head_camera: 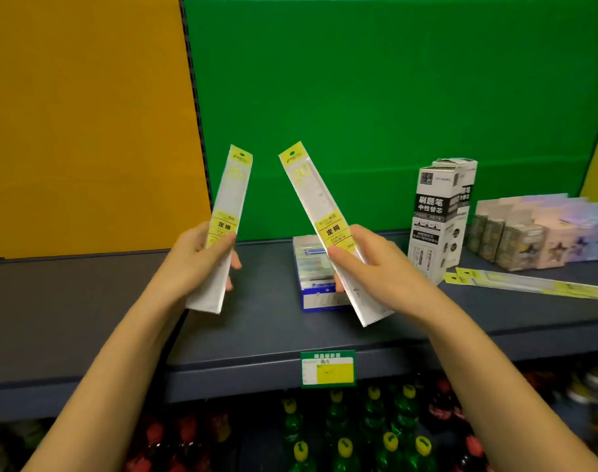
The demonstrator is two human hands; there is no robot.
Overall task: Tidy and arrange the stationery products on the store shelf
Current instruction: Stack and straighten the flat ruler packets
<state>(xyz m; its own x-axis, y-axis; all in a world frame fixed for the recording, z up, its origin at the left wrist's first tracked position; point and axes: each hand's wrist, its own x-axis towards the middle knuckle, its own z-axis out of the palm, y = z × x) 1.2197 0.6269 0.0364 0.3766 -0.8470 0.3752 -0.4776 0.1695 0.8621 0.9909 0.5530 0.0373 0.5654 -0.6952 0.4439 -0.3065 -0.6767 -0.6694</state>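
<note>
The left hand [198, 260] has thumb and fingers clamped on the lower half of a packaged ruler [229, 199], its top tipped toward one o'clock. The right hand [372, 267] grips a second ruler [311, 199] the same way, tipped toward eleven o'clock, labels facing the person, probably to compare or pair them. Both hang above the dark shelf [256, 335] before a blue box [312, 294], while loose rulers [535, 284] lie flat at three o'clock, beside a refill carton [433, 226], likely where these belong.
</note>
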